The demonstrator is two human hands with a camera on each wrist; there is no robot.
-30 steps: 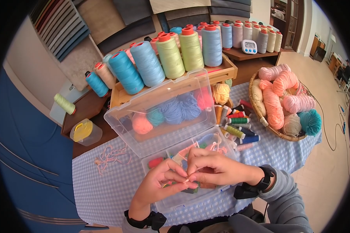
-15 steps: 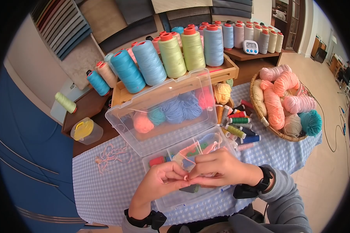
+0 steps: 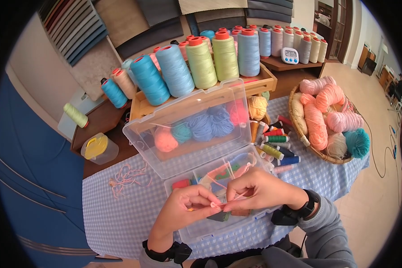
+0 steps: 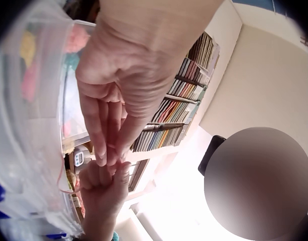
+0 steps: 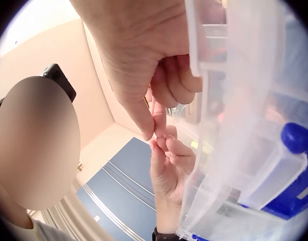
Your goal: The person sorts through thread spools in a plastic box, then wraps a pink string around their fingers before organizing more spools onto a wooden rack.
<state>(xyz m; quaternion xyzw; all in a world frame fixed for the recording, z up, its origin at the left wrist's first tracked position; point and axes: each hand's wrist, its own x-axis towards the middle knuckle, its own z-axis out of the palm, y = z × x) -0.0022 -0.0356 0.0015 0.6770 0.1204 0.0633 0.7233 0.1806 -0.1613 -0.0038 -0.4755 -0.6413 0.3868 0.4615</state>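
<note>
Pale pink yarn (image 3: 215, 205) shows as a small loop at the left fingertips, with a short strand running to the right fingertips. My left hand (image 3: 186, 206) pinches the loop between thumb and fingers. Close beside it, my right hand (image 3: 264, 191) pinches the strand, its other fingers curled in. Both hands are over the front of a clear plastic box (image 3: 196, 232), whose compartments hold pink yarn and small coloured items. In the left wrist view, the left hand (image 4: 126, 75) meets the right hand (image 4: 101, 198) fingertip to fingertip; the fingers largely hide the yarn there.
The box's raised lid (image 3: 152, 154) stands behind the hands. Small thread spools (image 3: 274, 139) lie to its right, near a wicker basket (image 3: 296, 129) of yarn skeins. Loose pink yarn (image 3: 127, 179) lies on the checked cloth at left. Large thread cones (image 3: 201, 67) line the back.
My fingertips were close together over the loop; the right hand has since drawn slightly away to the right, and a short strand now spans the gap. The left hand keeps its place.
</note>
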